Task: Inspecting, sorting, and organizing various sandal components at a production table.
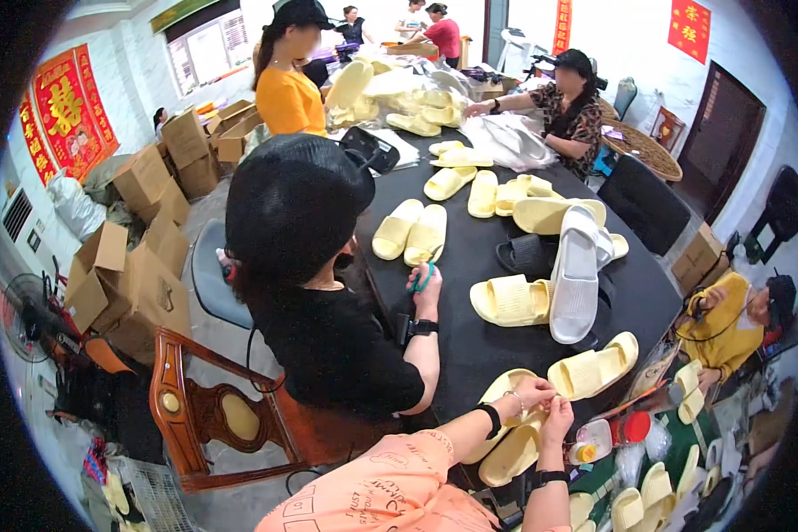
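Observation:
My left hand (530, 396) and my right hand (557, 420) meet at the near edge of the dark table, fingers pinched together. What lies between the fingertips, if anything, is too small to make out. Just beyond them is a pale yellow slipper (596, 366), its strap facing up. Below and beside my hands rest two more yellow slippers (511, 454), partly covered by my wrists and hands. A large grey slipper (576, 288) lies farther up the table, next to a yellow slipper (509, 301) and a black slipper (525, 254).
At my left a person in black (328, 346) holds a teal-handled tool (423, 277) at the table. More yellow slippers (410, 232) lie beyond. A red-lidded jar (631, 427) stands at the right, near slippers below. A wooden chair (226, 417) and cardboard boxes (137, 284) are left.

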`<state>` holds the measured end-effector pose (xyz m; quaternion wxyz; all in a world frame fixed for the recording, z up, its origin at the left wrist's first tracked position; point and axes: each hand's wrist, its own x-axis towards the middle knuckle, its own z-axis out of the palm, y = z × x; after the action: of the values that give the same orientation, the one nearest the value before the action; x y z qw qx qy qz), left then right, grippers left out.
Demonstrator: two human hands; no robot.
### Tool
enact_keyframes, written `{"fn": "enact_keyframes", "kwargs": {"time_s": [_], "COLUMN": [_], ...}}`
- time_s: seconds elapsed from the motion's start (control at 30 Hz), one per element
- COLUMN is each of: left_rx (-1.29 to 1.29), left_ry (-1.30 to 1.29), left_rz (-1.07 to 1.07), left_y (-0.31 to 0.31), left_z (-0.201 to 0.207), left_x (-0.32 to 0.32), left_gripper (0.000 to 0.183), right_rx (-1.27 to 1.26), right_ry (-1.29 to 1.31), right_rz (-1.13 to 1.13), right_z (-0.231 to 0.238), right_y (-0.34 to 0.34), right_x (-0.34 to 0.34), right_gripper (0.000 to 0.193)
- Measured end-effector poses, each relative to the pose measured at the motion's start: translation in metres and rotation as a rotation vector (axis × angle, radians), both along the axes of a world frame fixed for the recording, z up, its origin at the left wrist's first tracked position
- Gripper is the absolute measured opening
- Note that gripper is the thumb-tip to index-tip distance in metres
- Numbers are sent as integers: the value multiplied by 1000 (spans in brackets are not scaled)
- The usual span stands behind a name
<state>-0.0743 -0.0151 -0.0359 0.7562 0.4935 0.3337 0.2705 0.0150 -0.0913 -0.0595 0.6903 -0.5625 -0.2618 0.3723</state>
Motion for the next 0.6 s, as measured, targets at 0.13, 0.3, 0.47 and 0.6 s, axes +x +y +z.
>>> {"fn": "enact_keyframes", "kwargs": {"time_s": [0.13,0.3,0.47,0.6], "left_rx": [-54,-54,-27,-49], "left_ry": [-34,-45,-17,-20], "left_rz": [9,-7,-40,-24], "left_y": [3,3,8,9], "left_z": [-8,-11,-13,-15], "left_x": [-1,6,5,6], "left_gripper": [14,13,16,16], "right_rx": [-8,-64,-21,11], "right_ry": [-22,-13,37,95], "right_rz": [15,1,14,6], "right_z": [-1,11,7,4], "right_y": [1,-4,2,4], "right_x": [-3,-2,-5,-4], "right_gripper": [12,15,15,15]}}
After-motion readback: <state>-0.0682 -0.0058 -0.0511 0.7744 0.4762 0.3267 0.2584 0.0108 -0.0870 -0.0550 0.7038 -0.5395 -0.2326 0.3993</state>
